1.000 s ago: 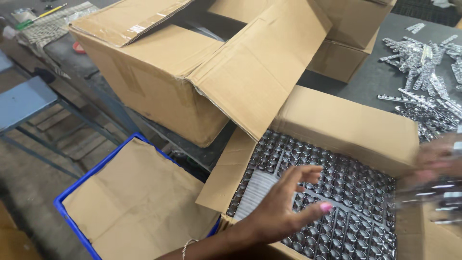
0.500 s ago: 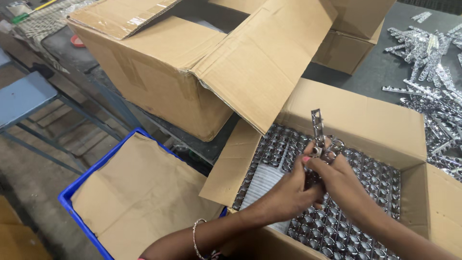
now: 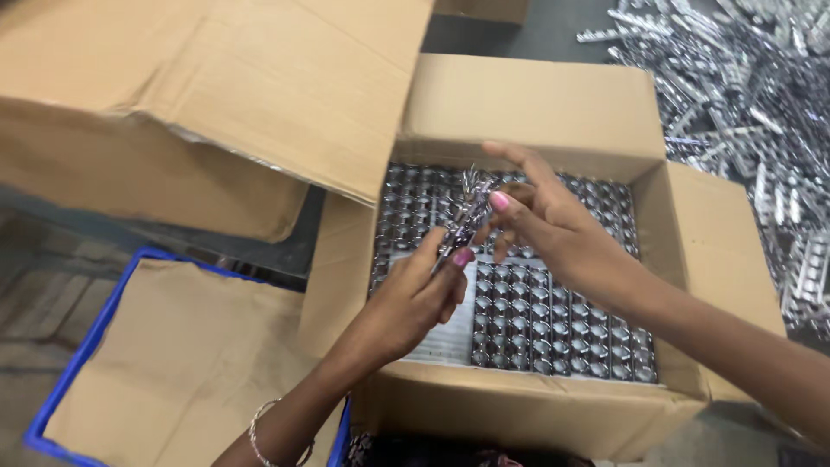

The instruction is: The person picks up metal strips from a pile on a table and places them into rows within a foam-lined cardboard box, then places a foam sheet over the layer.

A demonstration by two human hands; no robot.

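Both hands pinch one shiny metal strip (image 3: 462,220): the left hand (image 3: 415,298) clamps its lower end between thumb and fingers, the right hand (image 3: 536,216) grips its upper part. The strip hangs tilted over the open cardboard box (image 3: 536,108), near its far-left corner, above rows of packed metal pieces (image 3: 553,320). A loose heap of strips (image 3: 752,95) lies beyond the box's right wall; a blue crate (image 3: 78,346) sits left.

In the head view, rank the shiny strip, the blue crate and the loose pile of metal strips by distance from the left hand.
1. Shiny strip: held in the left hand.
2. Blue crate: lower left.
3. Pile of metal strips: far upper right.
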